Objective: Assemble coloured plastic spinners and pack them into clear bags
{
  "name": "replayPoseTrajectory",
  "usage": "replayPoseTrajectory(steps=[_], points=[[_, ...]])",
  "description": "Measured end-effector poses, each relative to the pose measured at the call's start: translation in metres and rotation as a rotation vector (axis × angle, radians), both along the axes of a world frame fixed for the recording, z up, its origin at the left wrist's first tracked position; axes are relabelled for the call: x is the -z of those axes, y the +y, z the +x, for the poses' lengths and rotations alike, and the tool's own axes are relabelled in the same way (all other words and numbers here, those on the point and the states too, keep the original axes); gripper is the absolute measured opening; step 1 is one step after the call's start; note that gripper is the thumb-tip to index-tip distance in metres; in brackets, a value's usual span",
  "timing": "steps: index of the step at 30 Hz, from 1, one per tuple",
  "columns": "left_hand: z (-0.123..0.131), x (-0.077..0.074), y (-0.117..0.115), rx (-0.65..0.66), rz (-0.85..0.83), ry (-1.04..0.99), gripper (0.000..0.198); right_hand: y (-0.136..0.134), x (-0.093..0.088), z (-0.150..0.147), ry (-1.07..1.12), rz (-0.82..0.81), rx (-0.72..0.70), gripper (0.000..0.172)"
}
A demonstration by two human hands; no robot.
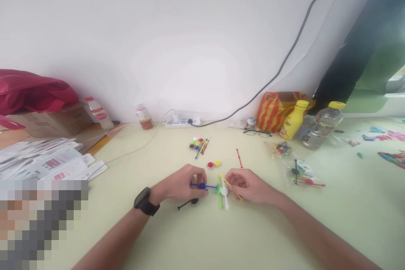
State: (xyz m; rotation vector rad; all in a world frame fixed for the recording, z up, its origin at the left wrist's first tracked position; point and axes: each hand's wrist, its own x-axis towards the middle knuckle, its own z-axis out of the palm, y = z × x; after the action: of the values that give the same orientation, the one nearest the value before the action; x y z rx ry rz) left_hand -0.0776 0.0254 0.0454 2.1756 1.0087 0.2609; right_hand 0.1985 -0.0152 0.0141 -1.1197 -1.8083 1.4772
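Note:
My left hand (183,184), with a black watch (144,202) on its wrist, is closed on a blue rod piece (202,186). My right hand (248,185) pinches a yellow rod (228,183). Between the hands, the blue and yellow rods meet a green and white rod-and-disc assembly (222,194) on the pale table (202,236). A black rod with a disc (189,203) lies just below my left hand. Red and yellow discs (213,163) and a red rod (239,158) lie just beyond the hands.
Further back lie a cluster of coloured discs and rods (198,145), a power strip (183,121), glasses (257,132), a yellow bottle (294,120), a clear bottle (322,125) and bags of parts (297,168). Papers (47,160) and a box (53,120) fill the left.

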Motion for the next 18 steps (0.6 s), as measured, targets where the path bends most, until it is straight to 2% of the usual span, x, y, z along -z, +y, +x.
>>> replayPoseTrajectory(steps=[3, 7, 11, 15, 18], points=[[0.008, 0.007, -0.005, -0.015, -0.026, -0.091, 0.026, 0.000, 0.000, -0.001, 0.007, 0.010, -0.023, 0.022], [0.023, 0.018, -0.014, -0.051, -0.057, -0.225, 0.032, 0.000, -0.002, -0.001, 0.006, 0.032, -0.048, 0.015], [0.031, 0.018, -0.020, -0.011, -0.093, -0.332, 0.029, 0.001, -0.005, 0.006, -0.018, 0.032, -0.050, 0.011], [0.029, 0.012, -0.022, -0.014, 0.058, -0.302, 0.023, 0.006, -0.007, 0.014, -0.048, 0.045, -0.015, 0.011], [0.028, 0.013, -0.021, -0.019, 0.159, -0.252, 0.020, 0.007, -0.009, 0.017, -0.078, 0.150, 0.072, 0.014]])
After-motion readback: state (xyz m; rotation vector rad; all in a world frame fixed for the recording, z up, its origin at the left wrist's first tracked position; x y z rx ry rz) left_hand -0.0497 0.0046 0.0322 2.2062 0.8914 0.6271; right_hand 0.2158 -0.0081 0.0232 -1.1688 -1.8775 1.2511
